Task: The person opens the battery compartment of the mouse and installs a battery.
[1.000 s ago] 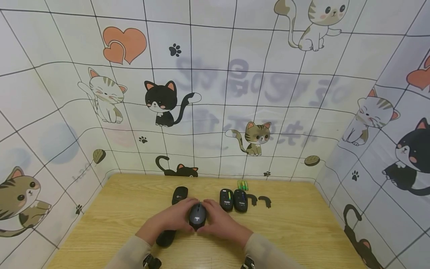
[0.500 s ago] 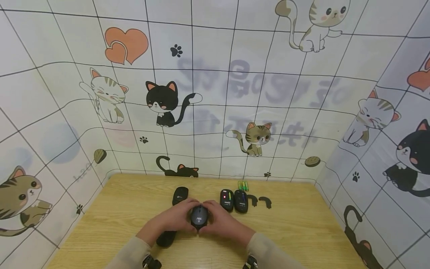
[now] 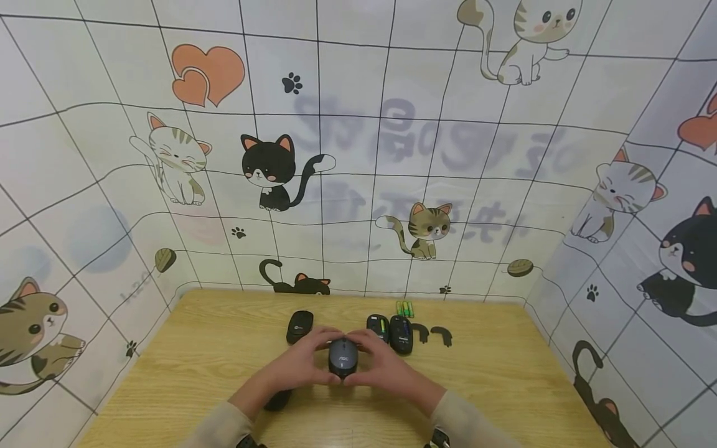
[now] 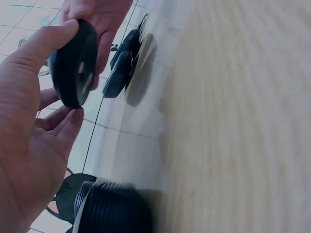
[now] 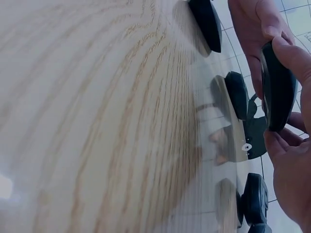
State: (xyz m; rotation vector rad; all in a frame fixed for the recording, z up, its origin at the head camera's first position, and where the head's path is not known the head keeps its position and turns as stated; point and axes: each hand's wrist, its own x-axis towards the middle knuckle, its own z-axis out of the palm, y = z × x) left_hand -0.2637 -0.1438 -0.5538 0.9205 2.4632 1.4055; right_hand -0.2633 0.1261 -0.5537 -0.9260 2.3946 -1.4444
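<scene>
A dark computer mouse [image 3: 343, 359] with a pale logo is held between both hands in the head view. My left hand [image 3: 299, 366] pinches its left side, fingertips at the front and thumb at the rear. From the other side my right hand [image 3: 388, 368] grips it the same way. The left wrist view shows the mouse [image 4: 73, 68] raised off the tabletop, its underside partly in sight. In the right wrist view too, the mouse [image 5: 278, 87] sits between curled fingers and thumb, apart from the wood.
A black mouse [image 3: 300, 326] lies behind my left hand; another [image 3: 277, 400] is partly hidden under that arm. Two overturned mice [image 3: 401, 336] lie right of centre, with green batteries [image 3: 404, 309] behind and curved dark pieces [image 3: 441, 336] beside them. A patterned wall backs the wooden table [image 3: 504, 373].
Both hands have shifted slightly right with the mouse, and its logo has turned a little. A red light seen half a second ago on one overturned mouse no longer shows.
</scene>
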